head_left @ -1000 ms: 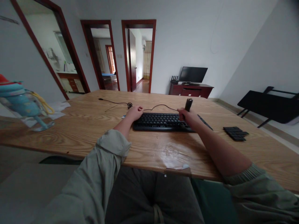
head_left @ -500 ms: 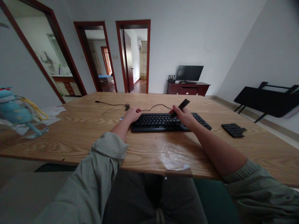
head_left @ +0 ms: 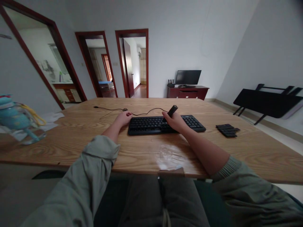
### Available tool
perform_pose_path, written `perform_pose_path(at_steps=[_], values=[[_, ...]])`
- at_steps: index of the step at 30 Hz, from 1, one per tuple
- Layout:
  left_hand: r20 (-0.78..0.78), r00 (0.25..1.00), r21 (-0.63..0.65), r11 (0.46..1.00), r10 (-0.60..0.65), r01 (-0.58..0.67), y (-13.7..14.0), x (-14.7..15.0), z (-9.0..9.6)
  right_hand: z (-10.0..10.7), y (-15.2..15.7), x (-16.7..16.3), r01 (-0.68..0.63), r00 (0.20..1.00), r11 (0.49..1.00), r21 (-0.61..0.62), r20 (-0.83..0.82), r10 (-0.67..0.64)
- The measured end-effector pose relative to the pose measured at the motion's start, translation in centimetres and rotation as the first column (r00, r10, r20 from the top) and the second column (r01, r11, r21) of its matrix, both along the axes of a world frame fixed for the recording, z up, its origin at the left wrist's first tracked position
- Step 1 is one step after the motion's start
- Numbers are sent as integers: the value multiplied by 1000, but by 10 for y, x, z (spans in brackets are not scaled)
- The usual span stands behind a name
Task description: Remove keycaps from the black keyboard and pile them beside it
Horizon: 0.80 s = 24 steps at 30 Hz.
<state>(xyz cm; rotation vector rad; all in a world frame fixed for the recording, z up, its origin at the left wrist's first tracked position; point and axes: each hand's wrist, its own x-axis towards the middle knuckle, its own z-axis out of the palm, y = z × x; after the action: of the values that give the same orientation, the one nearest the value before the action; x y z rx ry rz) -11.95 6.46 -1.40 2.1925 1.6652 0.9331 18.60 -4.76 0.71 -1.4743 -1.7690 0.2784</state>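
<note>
A black keyboard (head_left: pixel 146 130) lies flat on the wooden table in front of me. My left hand (head_left: pixel 124 118) is closed at its upper left corner; the fingertips are partly hidden. In my right hand (head_left: pixel 174 119) is a short black brush-like tool (head_left: pixel 172 110), gripped with its thick end up and tilted right. Its lower end meets the keys right of the middle, where my fingers partly cover it. Beyond the keyboard, a thin black cable (head_left: pixel 151 110) runs across the table to the left.
Several flat black pieces (head_left: pixel 227 130) lie together to the right of the keyboard. At the table's left stands a light-blue bottle (head_left: pixel 11 116) with a yellow strap, beside crumpled white sheets (head_left: pixel 52 118). Brown tape (head_left: pixel 171 172) sits on the near edge of the table (head_left: pixel 78 142).
The view has shifted slightly, moving the whole scene left. My right hand has drawn a little left along the keys, and the tool's tilt has changed. My left hand stays at the keyboard corner.
</note>
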Motion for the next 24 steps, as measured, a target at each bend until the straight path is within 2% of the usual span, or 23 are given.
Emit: perform_pose_path(at_steps=[6, 12, 18, 24], values=[[57, 998, 25, 1000, 15, -16, -15, 8, 6, -3, -1, -7, 77, 997, 997, 27, -26, -77], [33, 999, 41, 999, -1, 0, -24, 10, 10, -7, 1, -8, 90, 996, 995, 53, -16, -89], [20, 1000, 38, 999, -5, 4, -29, 16, 12, -7, -2, -8, 51, 998, 996, 70, 26, -53], [-12, 1000, 50, 999, -20, 20, -32, 19, 10, -6, -8, -8, -90, 993, 990, 109, 84, 81]])
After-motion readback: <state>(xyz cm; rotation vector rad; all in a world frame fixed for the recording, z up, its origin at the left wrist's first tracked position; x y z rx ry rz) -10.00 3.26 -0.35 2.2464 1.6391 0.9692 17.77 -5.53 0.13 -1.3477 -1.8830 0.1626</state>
